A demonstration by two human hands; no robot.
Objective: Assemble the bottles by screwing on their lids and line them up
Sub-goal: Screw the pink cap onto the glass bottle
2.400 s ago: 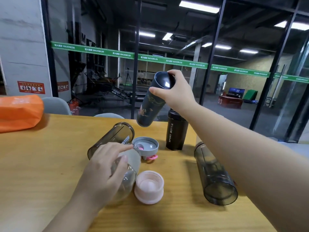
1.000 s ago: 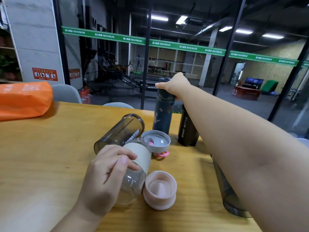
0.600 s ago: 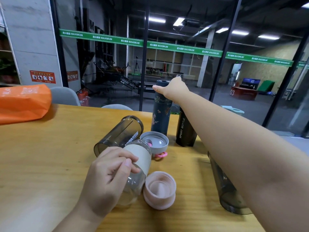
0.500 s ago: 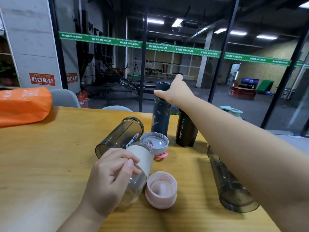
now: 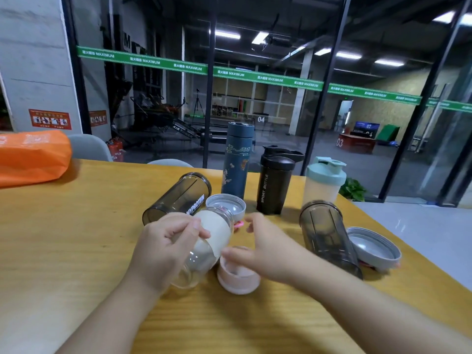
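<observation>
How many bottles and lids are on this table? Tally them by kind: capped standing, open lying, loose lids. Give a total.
Capped bottles standing: 3 (blue flask, black sport bottle, mint-lidded shaker)
Open bottles lying down: 3 (MYPROTEIN bottle, white-sleeved clear bottle, right smoky bottle)
Loose lids: 3 (centre grey lid, pink lid, right grey lid)
Total: 9

"MYPROTEIN" runs in white along the smoky grey plastic shaker (image 5: 178, 198) lying at frame centre; "SPORT BOTTLE" climbs the upright black shaker (image 5: 274, 185). Across the upper frame, a green glass-wall band (image 5: 189, 66) repeats "MAXIMUM". Beyond the glass, floor numbers read "04" (image 5: 261, 119), "03" (image 5: 339, 142) and, apparently, "02".
</observation>
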